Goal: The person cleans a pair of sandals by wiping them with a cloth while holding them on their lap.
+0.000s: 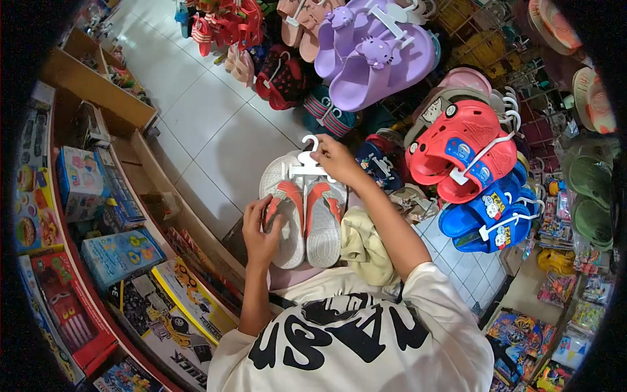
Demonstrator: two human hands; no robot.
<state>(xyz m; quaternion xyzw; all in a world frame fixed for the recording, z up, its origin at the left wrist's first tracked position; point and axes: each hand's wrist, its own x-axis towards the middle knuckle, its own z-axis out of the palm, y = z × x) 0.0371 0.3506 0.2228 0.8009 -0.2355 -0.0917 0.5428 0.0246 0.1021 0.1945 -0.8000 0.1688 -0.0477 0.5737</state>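
A pair of pale grey sandals (pixel 323 236) with orange-red straps lies above my lap, soles side by side. A white plastic hanger (pixel 305 169) with a hook joins them at the top end. My right hand (pixel 336 161) is closed on this hanger near its hook, thumb and fingers pinched. My left hand (pixel 261 230) grips the outer edge of the left sandal, fingers and thumb bent around its side. Beside the right sandal, a pale yellow cloth (pixel 367 245) rests crumpled by my forearm.
Purple slippers (pixel 385 59), red clogs (pixel 457 147) and blue slippers (pixel 490 215) hang on racks at the upper right. Along the left run shelves with boxed toys, among them a blue box (pixel 121 255) and a yellow-edged box (pixel 196 297). White floor tiles (pixel 215 117) lie ahead.
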